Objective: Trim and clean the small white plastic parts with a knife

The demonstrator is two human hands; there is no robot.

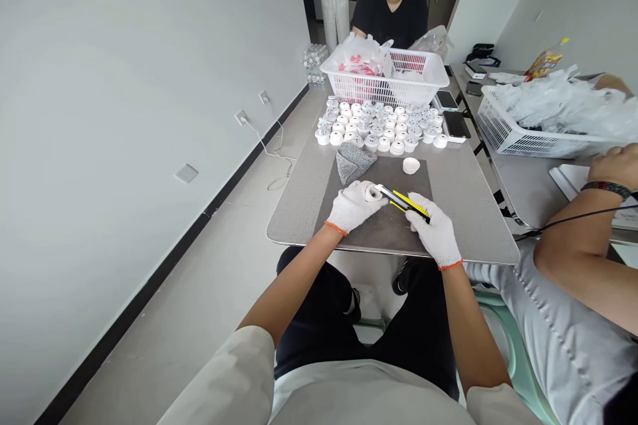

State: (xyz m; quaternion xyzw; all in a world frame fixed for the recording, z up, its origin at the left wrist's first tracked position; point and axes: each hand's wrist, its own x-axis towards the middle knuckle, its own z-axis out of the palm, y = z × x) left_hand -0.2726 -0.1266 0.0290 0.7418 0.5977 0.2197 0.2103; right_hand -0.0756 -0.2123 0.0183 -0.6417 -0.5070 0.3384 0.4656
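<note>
My left hand (355, 206), in a white knit glove with an orange cuff, is closed around a small round white plastic part (373, 193). In my gloved right hand (435, 228) is a yellow and black utility knife (406, 202). Its tip end meets the edge of the white part; whether it cuts in is too small to tell. Both hands are above a dark grey mat (343, 239). Beyond them on the mat are a folded grey cloth (355, 161) and a loose white round cap (411, 165).
Rows of small white plastic parts (383, 127) fill the table's far half, before a white basket (339, 83) of bags. Phones (455, 125) lie at the right edge. Another basket (518, 139) and a co-worker's arm (588, 226) are on the right; a person (391, 13) sits opposite.
</note>
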